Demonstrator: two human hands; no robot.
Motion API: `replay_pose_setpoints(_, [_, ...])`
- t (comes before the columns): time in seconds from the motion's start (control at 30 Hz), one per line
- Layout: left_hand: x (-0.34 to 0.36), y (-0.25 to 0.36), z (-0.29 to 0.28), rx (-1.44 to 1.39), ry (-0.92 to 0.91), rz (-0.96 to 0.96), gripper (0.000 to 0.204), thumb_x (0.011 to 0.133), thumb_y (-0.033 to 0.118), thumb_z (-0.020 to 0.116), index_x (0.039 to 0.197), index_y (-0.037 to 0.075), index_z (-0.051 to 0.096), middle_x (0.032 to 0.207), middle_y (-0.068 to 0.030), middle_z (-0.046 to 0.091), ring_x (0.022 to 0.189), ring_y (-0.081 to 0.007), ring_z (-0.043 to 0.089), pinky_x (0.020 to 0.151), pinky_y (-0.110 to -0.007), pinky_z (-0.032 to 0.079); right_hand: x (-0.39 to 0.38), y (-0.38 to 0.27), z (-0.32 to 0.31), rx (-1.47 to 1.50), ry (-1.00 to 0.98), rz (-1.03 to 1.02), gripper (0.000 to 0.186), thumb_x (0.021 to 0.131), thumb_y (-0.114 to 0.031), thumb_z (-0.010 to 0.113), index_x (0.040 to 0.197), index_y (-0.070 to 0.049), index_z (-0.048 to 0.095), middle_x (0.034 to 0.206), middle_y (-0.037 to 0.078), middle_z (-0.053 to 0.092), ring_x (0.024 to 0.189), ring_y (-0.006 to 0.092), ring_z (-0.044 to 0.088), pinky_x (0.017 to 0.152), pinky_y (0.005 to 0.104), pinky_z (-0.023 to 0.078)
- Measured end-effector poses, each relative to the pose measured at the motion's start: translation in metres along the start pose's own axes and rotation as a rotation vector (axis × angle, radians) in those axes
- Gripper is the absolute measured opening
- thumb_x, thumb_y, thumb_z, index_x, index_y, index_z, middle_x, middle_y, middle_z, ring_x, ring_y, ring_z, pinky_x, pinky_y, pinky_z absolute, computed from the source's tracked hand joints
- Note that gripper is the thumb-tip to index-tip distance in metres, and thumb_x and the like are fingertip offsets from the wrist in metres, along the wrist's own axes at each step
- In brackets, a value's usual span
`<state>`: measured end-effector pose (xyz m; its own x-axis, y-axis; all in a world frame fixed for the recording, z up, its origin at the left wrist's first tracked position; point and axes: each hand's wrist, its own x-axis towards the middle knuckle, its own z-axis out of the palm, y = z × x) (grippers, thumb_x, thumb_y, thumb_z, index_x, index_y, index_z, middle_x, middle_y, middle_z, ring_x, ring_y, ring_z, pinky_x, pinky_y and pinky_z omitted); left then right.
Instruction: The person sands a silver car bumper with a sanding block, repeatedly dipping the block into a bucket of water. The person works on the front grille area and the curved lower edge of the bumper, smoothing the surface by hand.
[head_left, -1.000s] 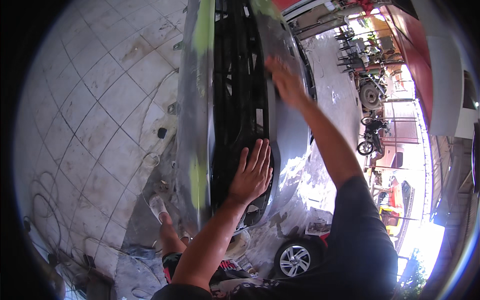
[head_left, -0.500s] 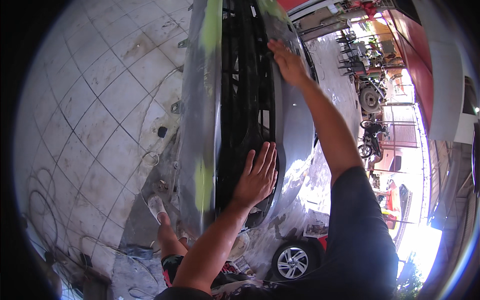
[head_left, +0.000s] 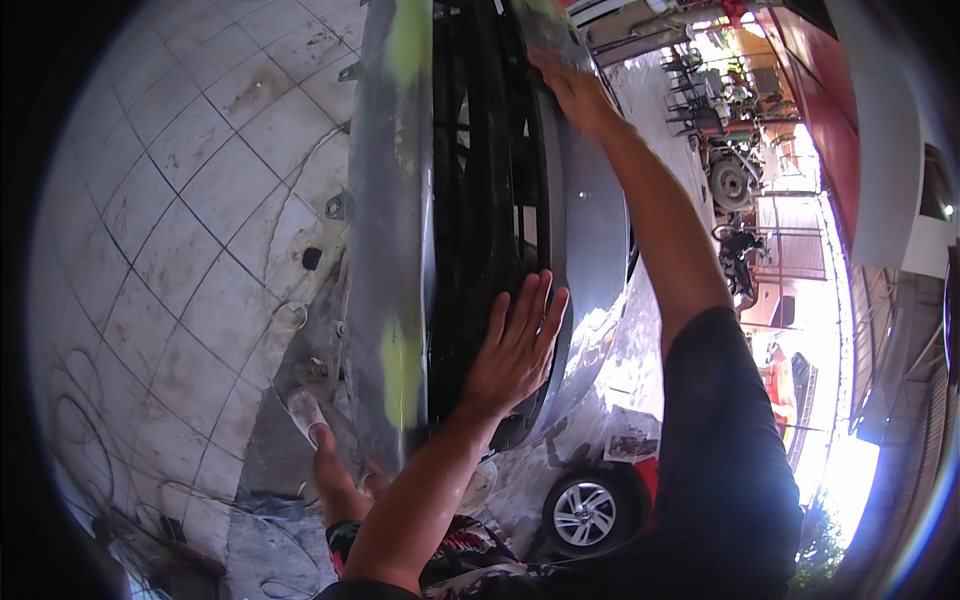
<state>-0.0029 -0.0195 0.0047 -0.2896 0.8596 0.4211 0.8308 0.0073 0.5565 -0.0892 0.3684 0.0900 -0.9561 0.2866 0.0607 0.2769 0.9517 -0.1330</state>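
A grey car bumper (head_left: 385,270) with yellow-green filler patches stretches away from me, its black grille (head_left: 470,200) running along the middle. Spread flat over the near end of the grille is my left hand (head_left: 515,350), its fingers stretched out and slightly apart, holding nothing. Farther along, my right hand (head_left: 575,92) lies against the right border of the grille and the grey bumper face, fingers extended. The surface under both palms is hidden.
A wheel (head_left: 585,512) with silver spokes lies near my right side, beside a printed sheet (head_left: 632,436). White floor tiles (head_left: 210,180) extend to the left, with a loose cable (head_left: 90,440). Far right are a motorcycle (head_left: 738,262) and a bare tyre (head_left: 730,183).
My right hand has slid slightly farther along the bumper. The fingers of my left hand are spread a little wider. The whole view has shifted slightly.
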Motion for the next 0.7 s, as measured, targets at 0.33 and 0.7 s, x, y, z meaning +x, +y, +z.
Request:
replay_pose_setpoints(0.33, [-0.012,-0.017,-0.002,-0.153,0.225,0.001,0.059,0.107,0.023,0.051,0.162,0.004,0.039,0.168,-0.0202,0.041,0.154,-0.0344,0.043,0.127,-0.052,0.029,-0.241,-0.125,0.012,0.024,-0.168,-0.192,0.056,0.096,-0.002,0.058,0.152,-0.010,0.059,0.163,0.012,0.051,0.158,0.0307,0.038,0.131,0.0508,0.026])
replay_pose_setpoints(0.7, [-0.006,-0.010,0.003,-0.082,0.298,0.043,0.062,0.105,0.018,0.052,0.164,0.006,0.037,0.165,-0.0153,0.047,0.151,-0.0308,0.048,0.125,-0.050,0.034,-0.167,-0.084,0.034,0.011,0.195,-0.263,0.047,0.102,-0.010,0.053,0.149,-0.009,0.059,0.159,0.015,0.055,0.154,0.0369,0.041,0.128,0.0526,0.031])
